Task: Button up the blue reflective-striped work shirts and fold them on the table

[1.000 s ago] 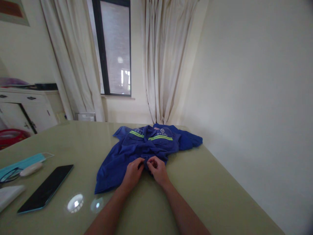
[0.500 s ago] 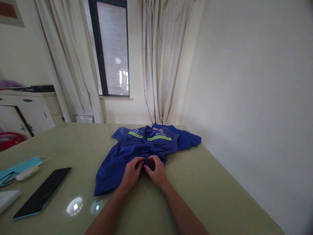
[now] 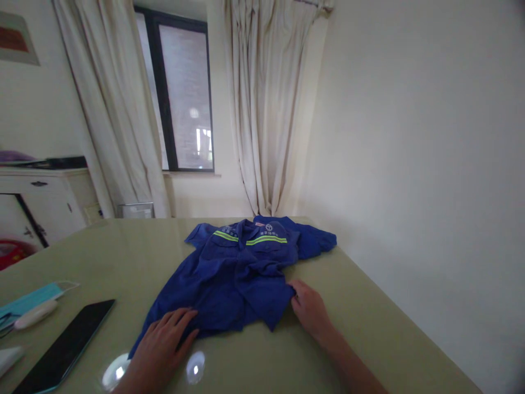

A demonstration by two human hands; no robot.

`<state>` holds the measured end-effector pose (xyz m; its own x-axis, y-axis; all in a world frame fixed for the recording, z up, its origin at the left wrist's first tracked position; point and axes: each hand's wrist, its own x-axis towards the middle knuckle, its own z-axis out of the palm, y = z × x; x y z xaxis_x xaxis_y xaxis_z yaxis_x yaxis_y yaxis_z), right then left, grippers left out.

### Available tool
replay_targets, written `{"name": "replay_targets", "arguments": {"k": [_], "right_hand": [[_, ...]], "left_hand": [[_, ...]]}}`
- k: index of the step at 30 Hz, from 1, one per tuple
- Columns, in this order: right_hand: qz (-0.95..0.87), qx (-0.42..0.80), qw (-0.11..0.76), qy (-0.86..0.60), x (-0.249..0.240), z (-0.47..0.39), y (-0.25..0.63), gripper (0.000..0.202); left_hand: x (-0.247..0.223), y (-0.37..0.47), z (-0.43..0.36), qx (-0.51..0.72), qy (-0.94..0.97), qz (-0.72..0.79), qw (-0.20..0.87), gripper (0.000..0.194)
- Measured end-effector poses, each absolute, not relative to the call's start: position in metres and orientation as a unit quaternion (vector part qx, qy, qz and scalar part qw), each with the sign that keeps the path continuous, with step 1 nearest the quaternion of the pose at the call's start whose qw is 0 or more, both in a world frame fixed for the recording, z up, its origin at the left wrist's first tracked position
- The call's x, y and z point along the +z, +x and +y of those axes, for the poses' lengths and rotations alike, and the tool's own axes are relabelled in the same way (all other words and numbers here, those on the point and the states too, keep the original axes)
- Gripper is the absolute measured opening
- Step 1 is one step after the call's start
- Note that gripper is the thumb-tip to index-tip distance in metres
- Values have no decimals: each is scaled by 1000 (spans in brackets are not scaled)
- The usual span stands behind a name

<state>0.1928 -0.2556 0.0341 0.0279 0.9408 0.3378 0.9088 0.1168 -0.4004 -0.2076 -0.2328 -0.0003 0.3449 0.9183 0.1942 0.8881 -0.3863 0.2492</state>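
Head view: both hands have left the shirt's mid-front & moved apart to its near hem, left hand (image 3: 162, 340) flat w/ fingers spread on near-left corner, right hand (image 3: 310, 310) pinching near-right edge of blue work shirt (image 3: 241, 273), spread on green table (image 3: 369, 328) centre, so front's prob. fastened, smoothing now.

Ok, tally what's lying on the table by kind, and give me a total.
Shirt: 1, blue, with the left hand and right hand on its near hem
Phone: 1
Face mask: 1
Small white oval thing: 1
White thing cut off at the left edge: 1
Total: 5
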Motion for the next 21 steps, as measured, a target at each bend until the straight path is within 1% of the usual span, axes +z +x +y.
{"name": "replay_targets", "arguments": {"k": [2, 3, 4, 5, 6, 7, 8, 10, 12, 13, 15, 16, 17, 19, 21], "right_hand": [[-669, 10, 374, -642, 49, -264, 201, 36], [-667, -3, 407, -624, 56, -271, 203, 32], [-675, -14, 415, -610, 63, -280, 205, 28], [-689, -19, 398, -605, 69, -289, 206, 23], [-707, -14, 360, -609, 71, -298, 205, 19], [-721, -4, 310, -620, 71, -308, 204, 16], [-728, 9, 260, -635, 68, -316, 202, 19], [-735, 34, 177, -654, 53, -331, 197, 37], [-749, 49, 114, -651, 35, -343, 194, 56], [-757, 60, 83, -646, 28, -348, 192, 60], [-772, 104, 38, -625, 23, -357, 192, 56], [-779, 139, 36, -610, 27, -361, 193, 51], [-782, 182, 51, -594, 35, -364, 194, 46], [-771, 278, 114, -561, 58, -365, 200, 46], [-738, 342, 180, -553, 79, -355, 208, 49]], "left_hand": [[9, -203, -239, 155, 827, 532, 89, 40], [13, -201, -243, 156, 830, 523, 113, 39], [17, -197, -246, 157, 831, 516, 135, 38], [21, -194, -248, 157, 831, 510, 154, 38], [23, -189, -250, 156, 833, 504, 169, 37], [25, -184, -251, 157, 836, 495, 178, 36], [27, -178, -252, 160, 841, 483, 184, 35], [30, -162, -254, 173, 856, 451, 185, 33], [33, -145, -255, 197, 868, 423, 172, 30], [35, -136, -256, 209, 872, 412, 162, 29], [37, -118, -256, 225, 879, 395, 143, 32], [37, -110, -255, 228, 882, 389, 135, 34], [36, -103, -253, 228, 886, 383, 127, 37], [29, -90, -247, 223, 894, 373, 107, 44], [19, -83, -238, 208, 899, 376, 90, 51]]}}
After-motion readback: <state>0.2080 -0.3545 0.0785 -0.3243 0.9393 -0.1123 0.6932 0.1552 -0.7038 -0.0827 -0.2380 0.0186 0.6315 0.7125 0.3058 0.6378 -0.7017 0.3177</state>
